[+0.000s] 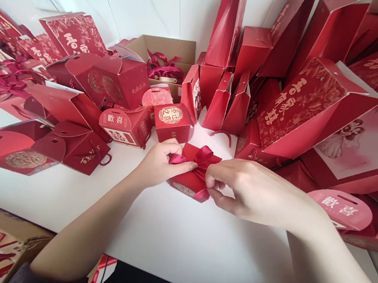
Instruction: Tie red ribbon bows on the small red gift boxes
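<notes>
A small red gift box (182,188) sits on the white table (158,233), between my hands. Around it runs a dark pink satin ribbon (204,156), looped like a bow on the lid. My left hand (161,162) is closed at the box's left side, thumb and fingers pinching a loop of the ribbon. On the other side, my right hand (244,188) has its fingers curled together over the box's right edge, at the ribbon. Its fingertips are partly hidden, but the ribbon runs into them. A ribbon tail hangs over the front of the box.
Just behind stand small red boxes (172,120). A cardboard box (186,53) at the wall holds pink ribbons (165,66). Tall red gift bags (294,101) crowd the right, and more red boxes (75,143) the left. An open carton (28,242) stands at lower left.
</notes>
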Tool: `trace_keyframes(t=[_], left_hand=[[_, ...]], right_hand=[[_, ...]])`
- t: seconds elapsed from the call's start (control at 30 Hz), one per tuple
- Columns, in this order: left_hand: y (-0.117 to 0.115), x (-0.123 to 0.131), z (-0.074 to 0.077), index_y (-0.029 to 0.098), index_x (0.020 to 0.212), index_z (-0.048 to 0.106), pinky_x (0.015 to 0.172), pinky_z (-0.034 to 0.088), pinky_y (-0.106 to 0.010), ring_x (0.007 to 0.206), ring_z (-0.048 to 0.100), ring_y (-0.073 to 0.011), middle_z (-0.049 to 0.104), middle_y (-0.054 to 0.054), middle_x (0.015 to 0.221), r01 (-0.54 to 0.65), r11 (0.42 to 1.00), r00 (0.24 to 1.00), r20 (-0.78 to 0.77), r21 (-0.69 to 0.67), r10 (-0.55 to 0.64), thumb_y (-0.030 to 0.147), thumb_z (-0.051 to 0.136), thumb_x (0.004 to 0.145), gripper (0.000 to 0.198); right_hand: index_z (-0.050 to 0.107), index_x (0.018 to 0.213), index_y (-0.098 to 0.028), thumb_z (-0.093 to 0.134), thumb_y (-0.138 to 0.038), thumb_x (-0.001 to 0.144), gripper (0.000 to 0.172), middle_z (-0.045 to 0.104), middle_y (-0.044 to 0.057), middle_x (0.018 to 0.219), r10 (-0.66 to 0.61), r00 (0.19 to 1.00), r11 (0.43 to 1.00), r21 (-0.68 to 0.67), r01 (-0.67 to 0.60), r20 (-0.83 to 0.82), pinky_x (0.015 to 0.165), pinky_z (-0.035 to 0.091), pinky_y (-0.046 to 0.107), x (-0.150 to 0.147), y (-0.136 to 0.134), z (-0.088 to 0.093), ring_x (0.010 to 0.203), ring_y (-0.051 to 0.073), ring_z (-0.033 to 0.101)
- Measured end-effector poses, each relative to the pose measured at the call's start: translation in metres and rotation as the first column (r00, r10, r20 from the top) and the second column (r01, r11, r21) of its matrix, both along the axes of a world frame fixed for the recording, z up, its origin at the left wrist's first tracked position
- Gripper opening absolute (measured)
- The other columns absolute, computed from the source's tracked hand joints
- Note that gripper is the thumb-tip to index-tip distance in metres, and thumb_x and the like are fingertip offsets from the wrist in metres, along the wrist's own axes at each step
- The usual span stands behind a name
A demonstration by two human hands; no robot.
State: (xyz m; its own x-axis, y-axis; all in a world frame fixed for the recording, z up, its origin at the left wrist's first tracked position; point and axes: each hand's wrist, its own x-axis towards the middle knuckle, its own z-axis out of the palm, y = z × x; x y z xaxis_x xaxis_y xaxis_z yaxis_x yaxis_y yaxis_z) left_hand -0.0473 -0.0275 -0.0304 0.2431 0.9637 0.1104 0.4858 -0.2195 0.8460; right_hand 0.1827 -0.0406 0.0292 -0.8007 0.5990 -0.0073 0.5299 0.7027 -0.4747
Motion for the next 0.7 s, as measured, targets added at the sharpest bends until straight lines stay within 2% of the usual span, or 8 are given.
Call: trace_keyframes(t=[0.2, 0.37, 0.4, 0.47, 0.57, 0.63, 0.7], left_hand=[[-0.002, 0.000, 0.002, 0.017, 0.060, 0.025, 0.060, 0.027, -0.027, 0.062, 0.033, -0.0095, 0.031, 0.004, 0.070, -0.015, 0.999, 0.999, -0.045, -0.037, 0.013, 0.032, 0.073, 0.074, 0.052], [-0.003, 0.001, 0.004, 0.017, 0.059, 0.026, 0.060, 0.028, -0.028, 0.062, 0.034, -0.0099, 0.031, 0.004, 0.070, -0.036, 0.999, 0.996, -0.084, 0.024, 0.038, 0.032, 0.072, 0.074, 0.051], [-0.003, 0.000, 0.004, 0.017, 0.059, 0.027, 0.061, 0.029, -0.028, 0.063, 0.035, -0.0100, 0.032, 0.004, 0.070, -0.035, 0.999, 0.996, -0.079, 0.031, 0.037, 0.032, 0.073, 0.074, 0.050], [-0.003, -0.001, 0.005, 0.017, 0.058, 0.033, 0.063, 0.032, -0.028, 0.064, 0.038, -0.0106, 0.037, 0.004, 0.071, -0.018, 0.999, 0.998, -0.061, 0.038, 0.020, 0.034, 0.074, 0.074, 0.047], [-0.004, -0.001, 0.007, 0.017, 0.059, 0.040, 0.067, 0.036, -0.029, 0.069, 0.044, -0.0119, 0.042, 0.002, 0.074, 0.041, 0.999, 0.999, -0.020, 0.028, -0.040, 0.036, 0.073, 0.075, 0.041], [-0.005, -0.002, 0.008, 0.017, 0.059, 0.040, 0.067, 0.036, -0.030, 0.069, 0.043, -0.0119, 0.043, 0.002, 0.075, 0.061, 0.998, 0.998, -0.002, 0.012, -0.061, 0.036, 0.070, 0.078, 0.040], [-0.005, -0.002, 0.007, 0.017, 0.058, 0.038, 0.066, 0.035, -0.030, 0.068, 0.042, -0.0116, 0.041, 0.002, 0.075, 0.059, 0.998, 0.998, 0.005, -0.006, -0.059, 0.035, 0.068, 0.080, 0.042]], right_hand=[[0.057, 0.076, -0.020, 0.060, -0.013, 0.077, 0.008, 0.063, -0.003, 0.069, 0.004, 0.998, 0.997, -0.081, 0.001, 0.056, 0.057, 0.035, 0.026, 0.008, 0.010, -0.002, 0.057, 0.011, 0.052], [0.067, 0.085, -0.023, 0.058, -0.020, 0.086, 0.010, 0.069, -0.003, 0.078, 0.056, 0.998, 0.956, -0.289, -0.054, -0.001, 0.061, 0.039, 0.025, 0.013, 0.012, 0.003, 0.065, 0.012, 0.060], [0.067, 0.084, -0.023, 0.058, -0.025, 0.088, 0.009, 0.068, -0.003, 0.075, 0.028, 0.999, 0.951, -0.309, -0.034, -0.023, 0.059, 0.039, 0.025, 0.012, 0.012, 0.004, 0.064, 0.012, 0.059], [0.063, 0.082, -0.022, 0.056, -0.036, 0.091, 0.019, 0.064, -0.003, 0.070, -0.132, 0.985, 0.952, -0.291, 0.097, -0.106, 0.058, 0.038, 0.025, 0.010, 0.012, 0.005, 0.060, 0.012, 0.055], [0.057, 0.085, -0.022, 0.046, -0.045, 0.096, 0.028, 0.059, -0.003, 0.071, -0.406, 0.877, 0.901, -0.273, 0.337, -0.257, 0.059, 0.038, 0.026, 0.005, 0.016, -0.001, 0.059, 0.012, 0.049], [0.056, 0.085, -0.022, 0.041, -0.049, 0.097, 0.033, 0.055, -0.003, 0.070, -0.458, 0.845, 0.877, -0.297, 0.379, -0.277, 0.059, 0.037, 0.026, 0.002, 0.021, -0.008, 0.058, 0.012, 0.047], [0.057, 0.087, -0.023, 0.043, -0.052, 0.096, 0.033, 0.057, -0.002, 0.075, -0.438, 0.860, 0.883, -0.306, 0.356, -0.263, 0.063, 0.039, 0.027, 0.001, 0.026, -0.016, 0.064, 0.014, 0.050]])
